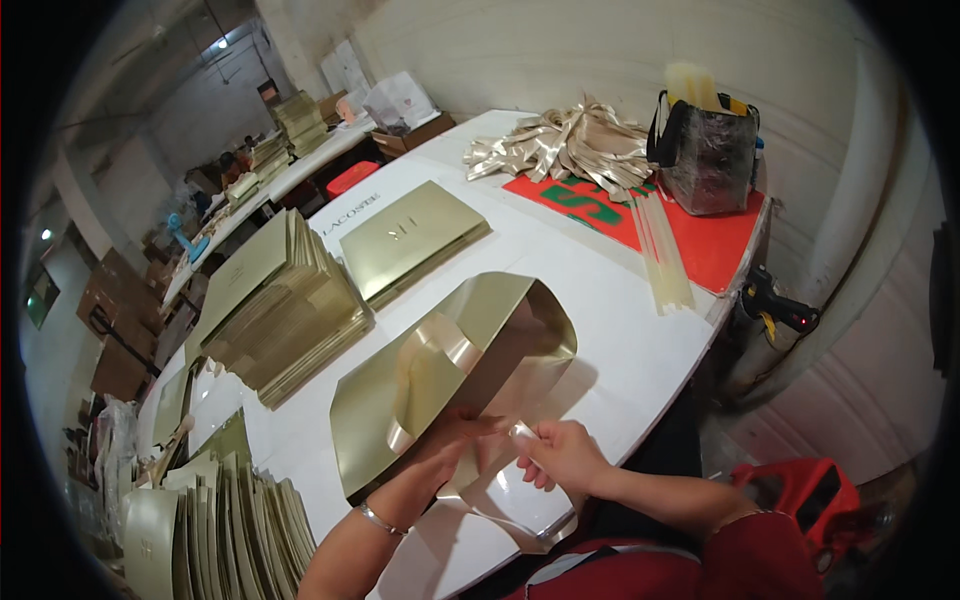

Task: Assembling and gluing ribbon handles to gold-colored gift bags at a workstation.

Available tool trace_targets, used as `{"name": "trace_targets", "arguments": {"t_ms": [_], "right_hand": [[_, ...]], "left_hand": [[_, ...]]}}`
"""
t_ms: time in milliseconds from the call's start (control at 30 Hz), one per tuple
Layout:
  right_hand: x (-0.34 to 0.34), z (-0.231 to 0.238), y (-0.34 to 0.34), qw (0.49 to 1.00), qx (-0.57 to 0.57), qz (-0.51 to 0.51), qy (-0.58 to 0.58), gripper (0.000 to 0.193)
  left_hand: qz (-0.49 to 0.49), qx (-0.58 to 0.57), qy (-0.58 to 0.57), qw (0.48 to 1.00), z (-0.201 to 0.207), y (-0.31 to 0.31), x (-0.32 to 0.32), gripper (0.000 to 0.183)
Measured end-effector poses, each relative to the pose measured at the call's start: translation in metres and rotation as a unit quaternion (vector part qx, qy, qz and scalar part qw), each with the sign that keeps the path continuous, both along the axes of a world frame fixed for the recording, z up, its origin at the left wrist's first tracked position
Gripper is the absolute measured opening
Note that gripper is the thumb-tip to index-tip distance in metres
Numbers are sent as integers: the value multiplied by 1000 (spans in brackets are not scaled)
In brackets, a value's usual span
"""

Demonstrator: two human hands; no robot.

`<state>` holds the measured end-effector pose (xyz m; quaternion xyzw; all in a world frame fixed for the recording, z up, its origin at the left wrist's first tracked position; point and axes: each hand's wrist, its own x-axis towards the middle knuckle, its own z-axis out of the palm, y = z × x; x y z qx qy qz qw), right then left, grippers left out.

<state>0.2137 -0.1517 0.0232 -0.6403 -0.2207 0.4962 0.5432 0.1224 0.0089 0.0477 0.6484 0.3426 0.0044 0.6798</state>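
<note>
A gold paper bag (400, 375) lies tilted on the white table before me, its mouth gaping toward the right. A shiny, pale gold ribbon (455, 342) loops over its upper face. My left hand (455, 445) is at the bag's near edge, closed on it; some of its fingers are hidden by the bag. Just right of it, my right hand (568, 458) pinches the end of a satin ribbon between thumb and fingers. More of the ribbon hangs in a loop below both hands, near the table's front edge.
Flat gold bags form a tall stack (280, 310), a low stack (415, 240) and a fanned row (220, 530). Loose ribbons (570, 150) lie on a red board (700, 245), with translucent glue sticks (662, 250) and a dark pouch (708, 155). A glue gun (782, 305) hangs at the right edge.
</note>
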Motion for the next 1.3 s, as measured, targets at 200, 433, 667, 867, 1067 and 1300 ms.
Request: {"name": "trace_targets", "arguments": {"t_ms": [200,433,667,867,1067,1300], "right_hand": [[7,4,-5,819,160,-122,-537,33],[-12,-13,6,958,216,137,129,28],[-19,14,3,967,150,198,-65,15],[-22,33,44,695,392,229,-558,19],[-3,32,132,682,52,598,-418,27],[11,30,174,838,-55,493,-229,36]], "left_hand": [[-52,499,-25,864,-44,11,-13,36],[-158,518,-191,819,7,-42,-26,68],[-29,277,-19,960,36,-60,-86,38],[112,-41,-43,992,-19,-49,-139,14],[252,-127,-216,935,-38,-45,-129,9],[299,-199,-240,902,-41,-27,-124,12]]}}
